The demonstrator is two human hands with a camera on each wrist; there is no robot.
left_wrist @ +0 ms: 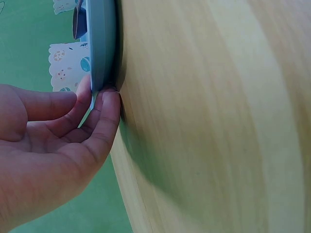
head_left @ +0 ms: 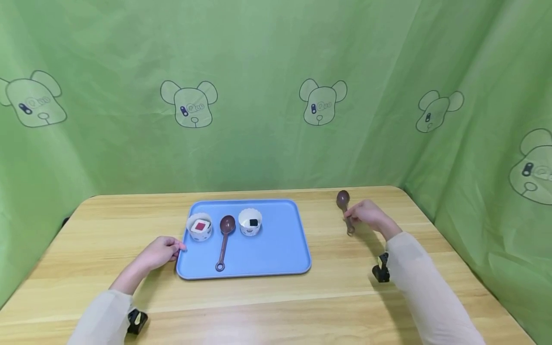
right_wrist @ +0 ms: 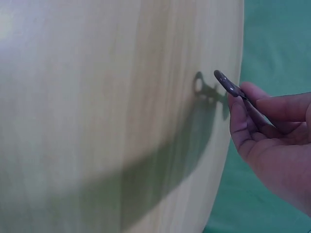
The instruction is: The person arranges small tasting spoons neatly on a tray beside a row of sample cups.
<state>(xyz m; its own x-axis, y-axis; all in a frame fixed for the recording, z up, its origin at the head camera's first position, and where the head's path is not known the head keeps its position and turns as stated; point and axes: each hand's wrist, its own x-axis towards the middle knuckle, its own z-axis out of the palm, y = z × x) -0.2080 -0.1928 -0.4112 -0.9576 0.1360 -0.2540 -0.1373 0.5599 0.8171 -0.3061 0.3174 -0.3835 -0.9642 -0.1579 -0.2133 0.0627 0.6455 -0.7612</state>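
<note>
My left hand (head_left: 160, 252) grips the left rim of a blue tray (head_left: 280, 258). In the left wrist view, fingertips (left_wrist: 111, 99) reach under the tray's edge while another finger lies over the rim. On the tray, a brown spoon (head_left: 224, 239) lies between two white paper cups. The left cup (head_left: 200, 235) holds a white piece with a red square; the right one (head_left: 249, 229) has a small black piece inside. Right of the tray, my right hand (head_left: 367, 214) pinches the handle of a second brown spoon (head_left: 343, 198), its bowl pointing away from me.
The wooden table (head_left: 241, 311) reaches back to a green curtain (head_left: 258, 153) printed with bear heads, which also rises at both sides. In the right wrist view, the shadow (right_wrist: 194, 141) of hand and spoon falls on the tabletop, apart from the spoon. A black wrist device (head_left: 137, 321) hangs below the left sleeve.
</note>
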